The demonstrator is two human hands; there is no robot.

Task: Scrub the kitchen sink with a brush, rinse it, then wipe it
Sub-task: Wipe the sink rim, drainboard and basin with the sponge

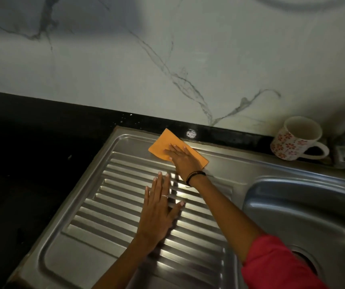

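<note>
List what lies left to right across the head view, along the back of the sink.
Orange cloth → right hand pressing it flat → floral mug → tap base.

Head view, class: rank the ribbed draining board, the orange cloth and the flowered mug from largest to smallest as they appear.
1. Ribbed draining board, by far the largest.
2. Orange cloth and flowered mug: they look about alike, so unranked.

My only view is head-worn, looking forward and down, close over the sink's drainboard (125, 236); marble wall (167, 59) at twelve o'clock.
</note>
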